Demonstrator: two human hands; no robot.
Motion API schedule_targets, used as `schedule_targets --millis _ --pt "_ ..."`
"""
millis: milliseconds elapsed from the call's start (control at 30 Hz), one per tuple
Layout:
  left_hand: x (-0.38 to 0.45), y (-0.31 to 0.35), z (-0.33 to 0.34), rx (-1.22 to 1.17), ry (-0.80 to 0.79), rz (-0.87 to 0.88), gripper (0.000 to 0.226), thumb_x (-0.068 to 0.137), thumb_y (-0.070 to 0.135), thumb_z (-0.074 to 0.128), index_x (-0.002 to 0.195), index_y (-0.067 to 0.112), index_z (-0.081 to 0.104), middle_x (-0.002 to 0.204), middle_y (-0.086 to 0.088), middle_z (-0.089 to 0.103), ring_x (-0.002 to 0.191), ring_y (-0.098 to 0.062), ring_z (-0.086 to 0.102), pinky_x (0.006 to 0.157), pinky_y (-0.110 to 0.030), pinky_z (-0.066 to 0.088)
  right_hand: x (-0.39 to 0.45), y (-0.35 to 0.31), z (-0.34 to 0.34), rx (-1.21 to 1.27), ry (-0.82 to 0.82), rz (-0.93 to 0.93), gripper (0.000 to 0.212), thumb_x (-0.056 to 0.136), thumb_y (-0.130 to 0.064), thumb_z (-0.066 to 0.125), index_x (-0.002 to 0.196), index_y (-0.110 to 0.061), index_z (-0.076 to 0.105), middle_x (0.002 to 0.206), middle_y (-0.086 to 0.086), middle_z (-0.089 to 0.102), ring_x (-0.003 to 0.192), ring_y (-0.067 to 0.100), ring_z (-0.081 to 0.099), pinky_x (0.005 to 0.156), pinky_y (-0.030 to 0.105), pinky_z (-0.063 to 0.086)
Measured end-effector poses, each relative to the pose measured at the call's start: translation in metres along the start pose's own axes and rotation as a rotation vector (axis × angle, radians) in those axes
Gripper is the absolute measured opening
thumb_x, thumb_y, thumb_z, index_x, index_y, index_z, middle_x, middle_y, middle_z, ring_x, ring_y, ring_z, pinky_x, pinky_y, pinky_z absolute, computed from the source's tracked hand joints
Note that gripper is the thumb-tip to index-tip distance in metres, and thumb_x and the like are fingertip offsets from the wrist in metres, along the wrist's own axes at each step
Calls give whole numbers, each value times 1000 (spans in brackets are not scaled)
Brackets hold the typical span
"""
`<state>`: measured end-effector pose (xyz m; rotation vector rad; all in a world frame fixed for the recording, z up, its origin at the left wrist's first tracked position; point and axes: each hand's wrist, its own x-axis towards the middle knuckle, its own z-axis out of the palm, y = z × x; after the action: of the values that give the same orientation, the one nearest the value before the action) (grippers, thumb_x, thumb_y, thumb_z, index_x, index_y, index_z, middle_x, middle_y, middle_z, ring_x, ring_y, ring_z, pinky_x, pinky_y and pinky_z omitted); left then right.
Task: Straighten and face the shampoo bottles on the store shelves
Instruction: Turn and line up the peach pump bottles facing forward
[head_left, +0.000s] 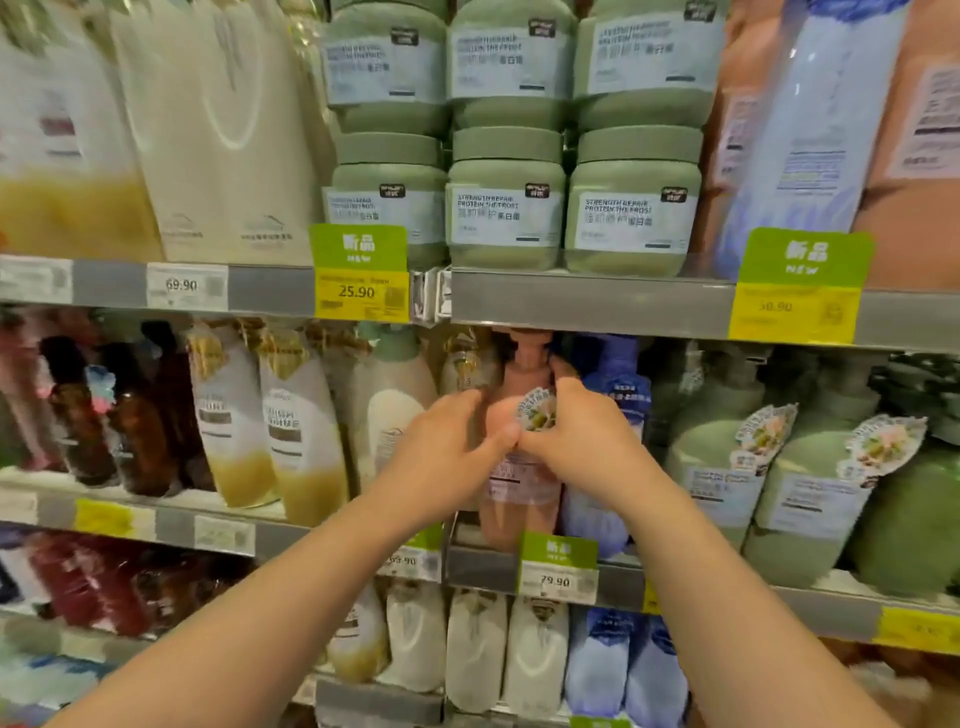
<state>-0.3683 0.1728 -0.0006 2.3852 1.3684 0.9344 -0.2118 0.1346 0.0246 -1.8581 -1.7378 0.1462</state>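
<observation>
Both hands close on one pink bottle (511, 499) in the head view. Left hand (447, 441) wraps the bottle's left shoulder, fingers curled round it; right hand (576, 436) wraps the right shoulder, thumb beside the round sticker (537, 413) on the front. The bottle stands on the middle shelf, directly above the 79.90 price tag (558, 569), its pump just under the shelf rail (587, 304) above. A blue bottle (613, 499) stands touching or just beside its right flank.

Recommended procedure: turn the bottle until sticker and label face squarely outward, keep it upright, then draw it to the shelf edge over the tag. Avoid tipping the blue neighbour.
</observation>
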Motion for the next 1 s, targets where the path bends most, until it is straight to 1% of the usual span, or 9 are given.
schedule_targets --millis 100,200,300,500,600,700,767,867,1000 --pt "10 -8 2 -72 -4 50 56 93 52 53 132 12 53 126 -7 61 113 -23 59 93 -39 49 1 -1 0 -14 -21 33 57 79 -44 76 117 -11 48 102 8 67 90 25 65 68 35 50" --pt "17 -17 -1 -120 -14 105 61 90 55 54 138 16 51 129 -4 62 114 -19 60 93 -42 51 -1 2 3 -10 -8 66 47 75 -44 81 100 -16 52 95 2 67 83 20 66 70 37 56" --pt "20 -18 -2 -182 -21 152 57 90 52 59 136 20 51 127 2 63 112 -14 60 93 -38 51 -6 7 5 -7 3 45 43 74 -41 83 93 -23 49 90 -6 61 80 12 61 62 25 48" --pt "26 -14 0 -318 -180 152 47 82 48 69 123 30 56 110 12 67 97 -4 64 86 -34 54 -21 20 8 119 -25 -20 60 75 -34 84 121 -30 45 91 -22 57 74 -5 55 60 9 41" --pt "28 -15 -1 -380 -217 192 57 76 56 72 124 31 54 112 13 67 98 0 64 86 -37 55 -28 27 14 217 -48 -21 91 78 -30 83 151 -34 30 112 -14 63 65 -2 56 66 13 46" --pt "25 -15 -2 -347 -204 284 61 74 63 64 126 31 53 115 13 66 101 0 63 85 -34 54 -34 34 20 371 -72 10 98 78 -23 83 152 -45 22 119 -11 64 55 6 64 55 20 53" --pt "23 -14 -2 -321 -176 327 57 77 61 63 125 32 53 116 13 64 102 0 62 85 -32 54 -36 37 27 401 -38 21 98 77 -26 84 153 -44 24 122 -14 64 76 6 70 68 25 59" --pt "20 -11 0 -291 -134 359 51 78 61 63 121 36 51 114 14 63 102 1 60 83 -28 53 -38 41 33 471 1 44 93 76 -25 85 151 -35 32 131 -13 61 115 3 60 97 34 55" --pt "15 -7 -1 -226 -109 391 51 79 63 60 121 37 48 113 11 61 101 0 59 82 -25 51 -38 45 34 519 -15 35 95 77 -19 83 152 -38 28 133 -13 61 119 4 58 99 30 52"
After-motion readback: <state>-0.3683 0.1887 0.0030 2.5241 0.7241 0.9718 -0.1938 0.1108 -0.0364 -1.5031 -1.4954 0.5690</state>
